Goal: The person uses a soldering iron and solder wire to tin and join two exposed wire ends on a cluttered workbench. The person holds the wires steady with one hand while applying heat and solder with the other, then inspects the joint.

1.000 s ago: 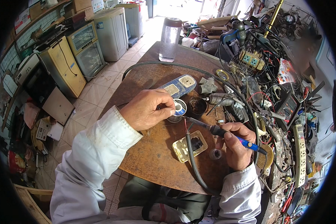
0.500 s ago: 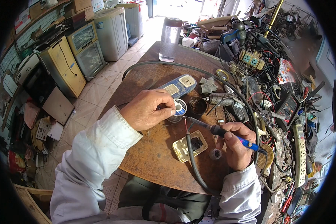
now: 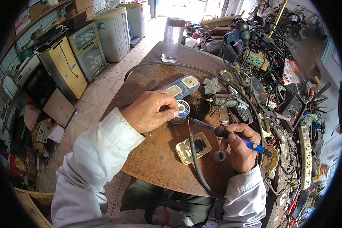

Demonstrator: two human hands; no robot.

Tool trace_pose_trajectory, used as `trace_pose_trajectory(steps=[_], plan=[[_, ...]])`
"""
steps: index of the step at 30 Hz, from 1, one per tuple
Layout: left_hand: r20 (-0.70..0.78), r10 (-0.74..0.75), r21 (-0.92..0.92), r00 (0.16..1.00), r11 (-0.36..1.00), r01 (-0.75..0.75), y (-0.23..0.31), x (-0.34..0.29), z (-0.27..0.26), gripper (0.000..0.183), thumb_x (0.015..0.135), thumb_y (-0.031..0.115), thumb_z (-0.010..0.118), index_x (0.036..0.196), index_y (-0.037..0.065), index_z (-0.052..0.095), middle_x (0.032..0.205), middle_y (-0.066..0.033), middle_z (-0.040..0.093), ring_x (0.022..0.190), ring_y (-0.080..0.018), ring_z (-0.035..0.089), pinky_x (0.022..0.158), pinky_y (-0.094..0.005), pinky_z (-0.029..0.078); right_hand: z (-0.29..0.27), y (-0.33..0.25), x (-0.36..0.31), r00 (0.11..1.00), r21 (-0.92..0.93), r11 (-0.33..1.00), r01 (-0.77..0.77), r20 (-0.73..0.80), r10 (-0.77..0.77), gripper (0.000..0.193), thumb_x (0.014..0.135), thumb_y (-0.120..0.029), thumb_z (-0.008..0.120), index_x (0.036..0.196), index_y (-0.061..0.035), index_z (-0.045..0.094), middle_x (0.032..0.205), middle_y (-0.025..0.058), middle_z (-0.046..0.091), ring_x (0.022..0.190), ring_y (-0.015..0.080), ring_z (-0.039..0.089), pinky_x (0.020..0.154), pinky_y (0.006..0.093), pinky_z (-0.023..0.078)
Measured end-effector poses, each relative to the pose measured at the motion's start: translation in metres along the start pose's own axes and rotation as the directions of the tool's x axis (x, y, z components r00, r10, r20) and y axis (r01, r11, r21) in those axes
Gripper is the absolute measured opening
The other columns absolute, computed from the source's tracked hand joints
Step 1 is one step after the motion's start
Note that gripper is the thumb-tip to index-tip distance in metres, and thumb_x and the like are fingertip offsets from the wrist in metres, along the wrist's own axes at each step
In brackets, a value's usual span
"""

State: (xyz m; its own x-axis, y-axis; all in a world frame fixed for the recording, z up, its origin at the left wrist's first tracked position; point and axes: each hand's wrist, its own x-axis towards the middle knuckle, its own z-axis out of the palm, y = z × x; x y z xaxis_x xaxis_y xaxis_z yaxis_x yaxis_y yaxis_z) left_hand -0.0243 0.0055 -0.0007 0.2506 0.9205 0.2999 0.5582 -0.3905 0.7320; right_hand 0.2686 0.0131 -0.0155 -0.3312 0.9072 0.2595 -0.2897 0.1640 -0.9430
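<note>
My right hand [image 3: 241, 148] grips a soldering iron [image 3: 226, 133] with a blue and black handle, its tip pointing left. My left hand [image 3: 152, 112] is closed in a pinch on a thin strand of solder wire, barely visible at the fingertips, close to the iron's tip. Right beside those fingers is a solder spool [image 3: 184, 108] with a white and blue face. Below the tip, a thick black cable [image 3: 197, 163] stands up with a stripped end showing a red wire [image 3: 189, 128]. Behind the cable lies an open beige plastic housing [image 3: 184, 152] with a dark part inside.
On the brown table [image 3: 148, 163] are a blue elongated device [image 3: 183, 88], a dark round tin [image 3: 201, 107], a small clear jar [image 3: 219, 156] and a tall bottle [image 3: 173, 40]. A long black cable [image 3: 201, 70] arcs across the back. Tangled wires, tools and a power strip [image 3: 304, 157] crowd the right side.
</note>
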Motion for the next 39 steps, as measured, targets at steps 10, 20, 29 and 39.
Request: trace_pose_trajectory(steps=[10,20,29,39], plan=[[0.008,0.000,-0.004,1.000,1.000,0.000,0.0004,0.0012,0.0007,0.011,0.087,0.006,0.070,0.091,-0.003,0.065,0.090,-0.0089,0.064,0.082,-0.0169,0.061,0.075,-0.0323,0.050,0.0001,-0.0011,-0.0007,1.000,-0.015,1.000,-0.010,-0.016,0.010,0.021,0.085,-0.004,0.066,0.103,0.0074,0.065,0.089,0.0136,0.069,0.064,0.0149,0.064,0.060,0.0275,0.053],[0.012,-0.006,-0.003,1.000,1.000,0.006,0.0000,0.0009,0.0003,0.010,0.087,0.005,0.069,0.091,-0.002,0.064,0.089,-0.0088,0.063,0.081,-0.0167,0.060,0.074,-0.0321,0.049,-0.0005,-0.0010,-0.0004,1.000,-0.025,1.000,0.004,-0.004,-0.004,0.022,0.086,-0.007,0.068,0.102,0.0074,0.065,0.089,0.0141,0.069,0.064,0.0152,0.064,0.059,0.0277,0.053],[0.011,-0.021,-0.199,1.000,0.980,0.022,-0.0052,-0.0009,-0.0032,0.013,0.089,0.011,0.068,0.089,-0.001,0.065,0.079,-0.0096,0.065,0.072,-0.0161,0.060,0.065,-0.0342,0.047,-0.0020,0.0004,-0.0012,1.000,-0.003,1.000,0.029,0.000,-0.029,0.020,0.086,-0.007,0.067,0.101,0.0066,0.065,0.092,0.0150,0.069,0.065,0.0155,0.064,0.059,0.0275,0.053],[0.099,-0.071,-0.073,0.993,0.994,0.078,0.0003,0.0000,-0.0062,0.008,0.090,0.006,0.065,0.093,-0.002,0.062,0.089,-0.0056,0.062,0.083,-0.0122,0.057,0.077,-0.0301,0.048,-0.0002,-0.0019,-0.0020,1.000,-0.014,1.000,0.010,0.020,-0.009,0.021,0.086,-0.006,0.066,0.103,0.0063,0.065,0.089,0.0142,0.068,0.065,0.0161,0.064,0.060,0.0277,0.053]])
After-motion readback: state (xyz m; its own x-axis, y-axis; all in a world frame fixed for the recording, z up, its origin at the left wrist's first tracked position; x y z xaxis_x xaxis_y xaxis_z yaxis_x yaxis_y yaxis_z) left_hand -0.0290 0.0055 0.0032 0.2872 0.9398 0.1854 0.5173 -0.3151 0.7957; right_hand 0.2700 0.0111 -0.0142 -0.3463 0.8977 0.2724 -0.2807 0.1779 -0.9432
